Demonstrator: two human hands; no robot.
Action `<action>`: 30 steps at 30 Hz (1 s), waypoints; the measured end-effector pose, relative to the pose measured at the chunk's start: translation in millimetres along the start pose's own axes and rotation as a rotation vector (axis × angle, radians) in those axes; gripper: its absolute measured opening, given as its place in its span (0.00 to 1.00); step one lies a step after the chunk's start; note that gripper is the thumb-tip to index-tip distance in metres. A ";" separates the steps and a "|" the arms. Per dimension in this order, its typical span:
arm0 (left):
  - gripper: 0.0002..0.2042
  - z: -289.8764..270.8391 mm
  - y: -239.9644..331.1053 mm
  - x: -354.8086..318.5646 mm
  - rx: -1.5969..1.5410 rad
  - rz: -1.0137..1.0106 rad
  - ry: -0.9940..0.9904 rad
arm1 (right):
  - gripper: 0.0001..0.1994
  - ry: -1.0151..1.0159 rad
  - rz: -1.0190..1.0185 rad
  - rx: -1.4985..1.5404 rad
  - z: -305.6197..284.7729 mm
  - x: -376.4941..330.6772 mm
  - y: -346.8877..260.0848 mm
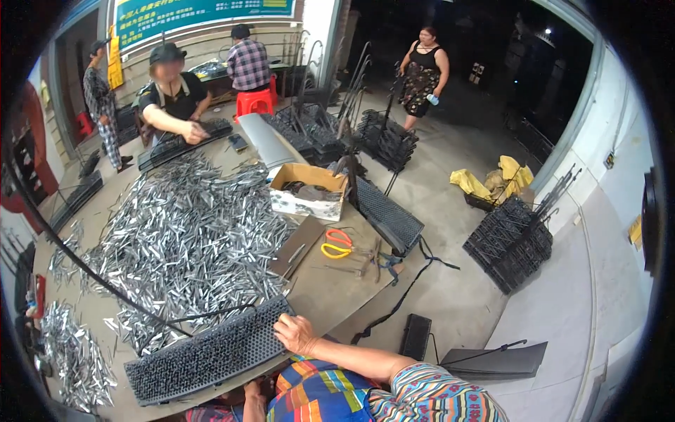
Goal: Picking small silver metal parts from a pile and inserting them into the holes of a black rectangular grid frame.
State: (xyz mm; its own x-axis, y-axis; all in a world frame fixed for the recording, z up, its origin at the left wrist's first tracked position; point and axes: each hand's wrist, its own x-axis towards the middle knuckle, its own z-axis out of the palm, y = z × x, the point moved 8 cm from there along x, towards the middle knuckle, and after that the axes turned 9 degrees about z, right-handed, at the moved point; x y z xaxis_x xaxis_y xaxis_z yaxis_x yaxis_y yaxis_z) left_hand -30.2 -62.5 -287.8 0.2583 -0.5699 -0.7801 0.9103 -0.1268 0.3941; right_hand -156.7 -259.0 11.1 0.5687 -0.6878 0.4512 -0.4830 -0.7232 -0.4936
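At the lower middle of the frame, the black studded rectangular rack (pixel 211 354) is dark all over, dotted with fine grey pin tips. The sleeve of bright multicoloured patchwork fabric (pixel 394 397) at the bottom edge mixes orange, blue, yellow, red and green, with thin stripes on the arm. The heap of silvery metal pins (pixel 190 239) at centre left gleams pale grey on the brown flat tabletop (pixel 330 288). At centre, the pliers with orange and yellow handles (pixel 337 243) stand out. Above them, the brown cardboard box with white printed sides (pixel 308 191) shows dark contents. At the upper middle, the red plastic stool (pixel 254 103) glows.
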 end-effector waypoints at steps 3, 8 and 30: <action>0.08 15.7 4.7 -4.0 -0.029 0.065 0.032 | 0.08 0.025 -0.027 -0.079 -7.5 -1.7 3.5; 0.10 -0.5 6.0 3.9 0.079 0.047 0.074 | 0.09 -0.027 0.074 0.053 -24.7 -8.8 11.5; 0.16 63.6 42.7 68.6 0.184 0.126 -0.124 | 0.34 -0.085 1.133 -0.579 -140.9 11.9 327.1</action>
State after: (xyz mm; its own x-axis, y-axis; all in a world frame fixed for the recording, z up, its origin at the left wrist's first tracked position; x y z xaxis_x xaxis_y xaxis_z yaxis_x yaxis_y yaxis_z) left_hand 5.8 -158.7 -293.6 0.3142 -0.6847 -0.6576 0.7959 -0.1877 0.5756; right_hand -401.8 -512.6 -40.3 -0.3197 -0.9451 -0.0678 -0.9307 0.3266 -0.1649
